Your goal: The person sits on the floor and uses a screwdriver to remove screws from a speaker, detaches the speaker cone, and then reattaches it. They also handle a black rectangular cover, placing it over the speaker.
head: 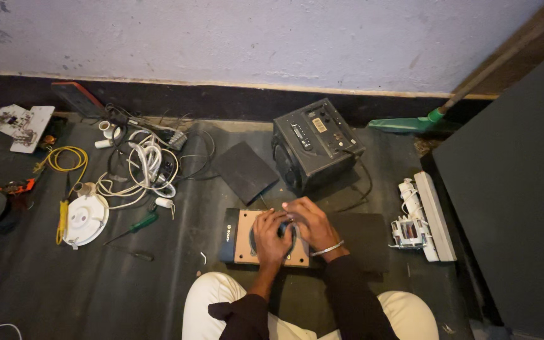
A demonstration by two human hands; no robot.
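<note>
On the dark floor [158, 283] ahead of me sits a black speaker cabinet [316, 143]. Between my knees lies a brown speaker panel [243, 242]; my left hand [271, 236] and right hand [308, 221], close together, grip its round driver [292, 234].

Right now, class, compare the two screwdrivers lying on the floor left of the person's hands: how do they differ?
The green-handled screwdriver has a bright green handle; the dark screwdriver is dark all over and hard to make out. The green-handled screwdriver lies tilted, handle toward the white cables; the dark screwdriver lies nearly level, closer to the person's knee. The green-handled screwdriver looks longer. Both lie loose on the dark floor, untouched by either hand.
</note>
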